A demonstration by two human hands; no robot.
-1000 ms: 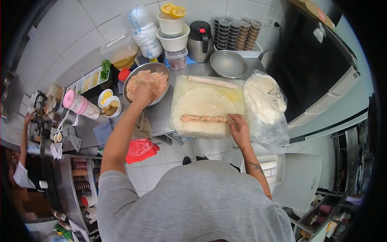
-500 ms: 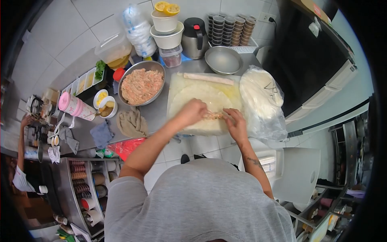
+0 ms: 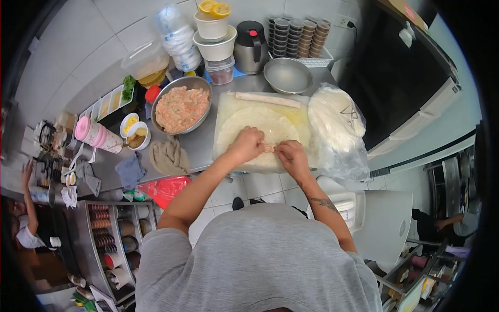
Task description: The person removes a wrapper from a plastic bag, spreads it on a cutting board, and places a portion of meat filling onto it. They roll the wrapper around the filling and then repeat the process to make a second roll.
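We see the left hand (image 3: 248, 144) with its fingers curled close together at one end of the strip of filling (image 3: 268, 148), and the right hand (image 3: 292, 157) bunched at the other; we cannot tell whether either pinches the filling or only presses it. The strip lies between them on a pale round wrapper (image 3: 260, 120), over a cutting board (image 3: 300, 118). We judge the step in hand to be shaping that strip; the next move calls for light, even fingertips, sparing the thin sheet. Beyond, a finished-looking roll (image 3: 267, 99) lies along the board's far edge, and a metal bowl (image 3: 204, 113) of filling stands to the left.
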